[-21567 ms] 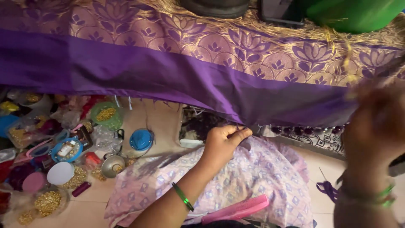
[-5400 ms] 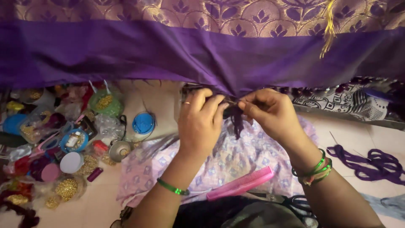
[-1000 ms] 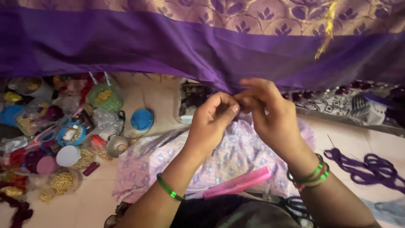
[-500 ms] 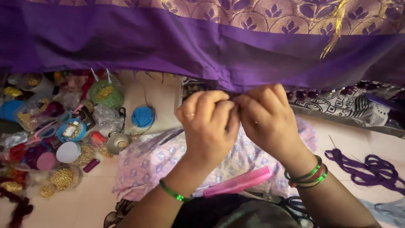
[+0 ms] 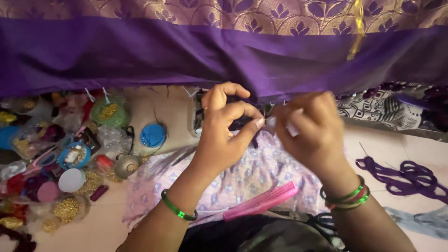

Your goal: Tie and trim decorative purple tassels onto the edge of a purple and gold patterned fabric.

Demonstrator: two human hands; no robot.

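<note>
Head view: two hands, left hand point(image 5: 224, 135) and right hand point(image 5: 310, 130), pinch one purple cloth point(image 5: 186, 56).

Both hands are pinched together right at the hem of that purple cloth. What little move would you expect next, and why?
Probably a small pull apart to tighten a strand. The left hand and right hand meet fingertip to fingertip under the lower edge of the purple silk cloth with gold-patterned border, pinching something dark and fine there; what exactly is hidden. That tight pinch suggests knotting or twisting.
</note>
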